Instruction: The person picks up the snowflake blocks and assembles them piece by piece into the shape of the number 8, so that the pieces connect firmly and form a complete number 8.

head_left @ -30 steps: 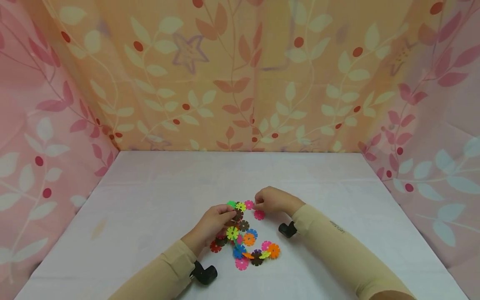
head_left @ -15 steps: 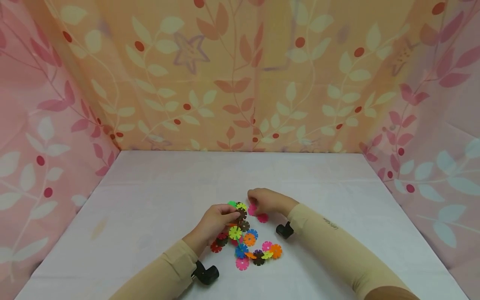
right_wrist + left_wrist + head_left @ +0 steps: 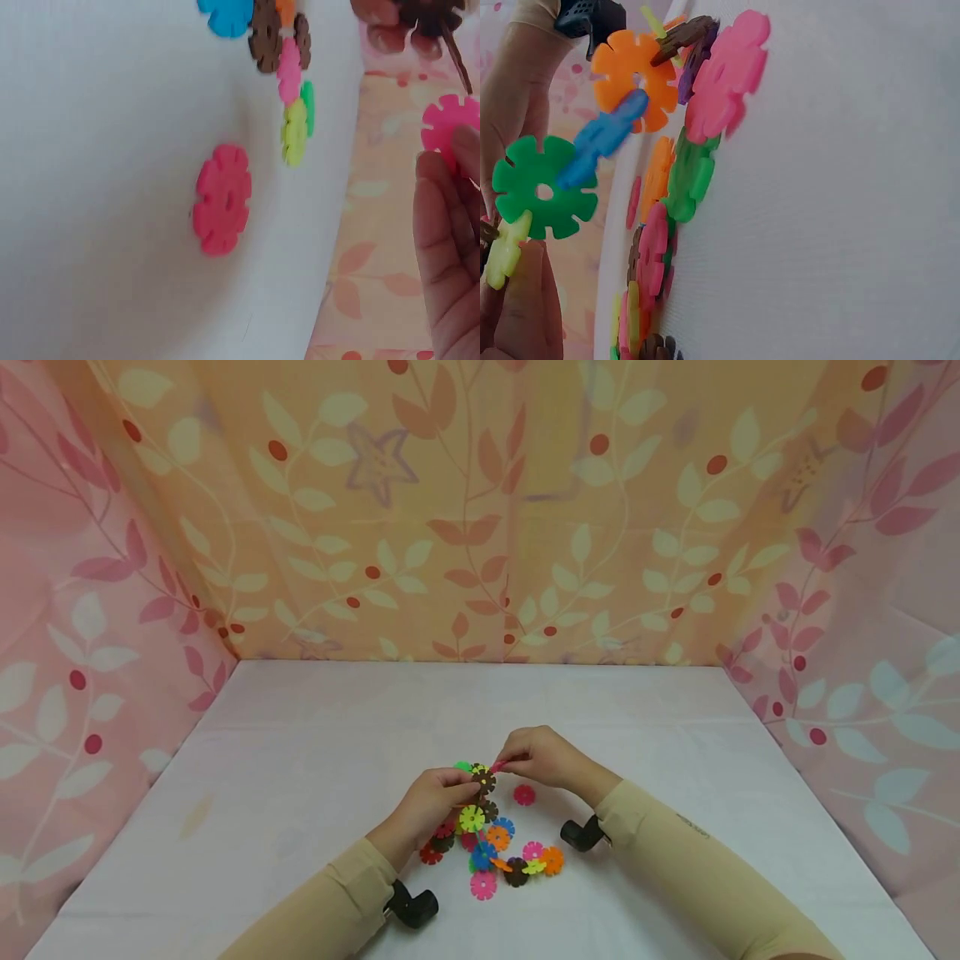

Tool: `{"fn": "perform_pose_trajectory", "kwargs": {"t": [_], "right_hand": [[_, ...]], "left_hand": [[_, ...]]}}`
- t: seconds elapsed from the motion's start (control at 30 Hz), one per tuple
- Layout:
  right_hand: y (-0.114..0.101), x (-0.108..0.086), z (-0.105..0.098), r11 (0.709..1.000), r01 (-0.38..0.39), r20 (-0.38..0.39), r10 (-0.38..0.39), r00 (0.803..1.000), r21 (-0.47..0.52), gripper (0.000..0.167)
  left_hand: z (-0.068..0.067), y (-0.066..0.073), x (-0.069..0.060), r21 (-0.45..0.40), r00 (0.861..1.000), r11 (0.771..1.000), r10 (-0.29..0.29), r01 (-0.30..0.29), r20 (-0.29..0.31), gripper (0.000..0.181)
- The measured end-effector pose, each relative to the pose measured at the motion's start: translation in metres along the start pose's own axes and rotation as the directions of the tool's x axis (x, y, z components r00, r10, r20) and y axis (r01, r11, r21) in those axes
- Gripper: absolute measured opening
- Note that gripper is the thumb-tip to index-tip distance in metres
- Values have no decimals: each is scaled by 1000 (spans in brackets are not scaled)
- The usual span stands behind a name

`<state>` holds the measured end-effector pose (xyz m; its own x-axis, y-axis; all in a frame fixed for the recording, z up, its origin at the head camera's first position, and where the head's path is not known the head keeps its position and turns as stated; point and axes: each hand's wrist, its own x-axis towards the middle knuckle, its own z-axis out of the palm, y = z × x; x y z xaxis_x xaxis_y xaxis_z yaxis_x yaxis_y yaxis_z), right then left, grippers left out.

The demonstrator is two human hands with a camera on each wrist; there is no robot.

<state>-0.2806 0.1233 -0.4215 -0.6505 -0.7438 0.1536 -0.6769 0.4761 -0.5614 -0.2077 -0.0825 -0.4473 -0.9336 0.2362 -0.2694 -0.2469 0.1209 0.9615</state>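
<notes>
My left hand [image 3: 429,806] pinches a brown notched plastic disc [image 3: 486,782] at the end of a short linked chain. In the left wrist view a yellow disc [image 3: 508,251] by its fingers joins a green disc [image 3: 532,184], a blue one [image 3: 600,142] and an orange one [image 3: 622,67]. Just right of the brown disc, my right hand [image 3: 551,762] holds a pink disc [image 3: 442,124] between thumb and fingers. In the right wrist view the pink disc is close below the brown disc [image 3: 431,15]; whether they touch, I cannot tell.
A darker pink disc [image 3: 524,795] lies alone on the white table [image 3: 637,710]. Several coloured discs, including an orange one [image 3: 552,861] and a pink one [image 3: 483,885], lie nearer the front. Patterned cloth [image 3: 480,568] hangs behind the table.
My right hand has picked up a pink disc from the table and brought it left and up to the brown disc. The left hand has stayed nearly in place, keeping its hold.
</notes>
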Motion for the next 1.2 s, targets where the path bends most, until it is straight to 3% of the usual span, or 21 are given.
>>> {"fn": "perform_pose_trajectory", "kwargs": {"t": [0.23, 0.7, 0.97, 1.2], "right_hand": [[-1, -5, 0, 1000, 4, -44, -5, 999, -13, 5], [-2, -11, 0, 998, 60, -52, -59, 997, 19, 6], [-8, -12, 4, 991, 110, -83, -117, 990, -79, 6], [-8, -12, 6, 987, 86, -112, -101, 989, -133, 6]], "left_hand": [[0, -2, 2, 48, 1000, 999, 11, -10, -26, 24], [2, -4, 3, 37, 998, 999, 29, -27, -49, 22], [2, -6, 5, 34, 997, 999, 40, -38, -62, 23], [1, -5, 4, 67, 1000, 998, -2, 3, -7, 34]]}}
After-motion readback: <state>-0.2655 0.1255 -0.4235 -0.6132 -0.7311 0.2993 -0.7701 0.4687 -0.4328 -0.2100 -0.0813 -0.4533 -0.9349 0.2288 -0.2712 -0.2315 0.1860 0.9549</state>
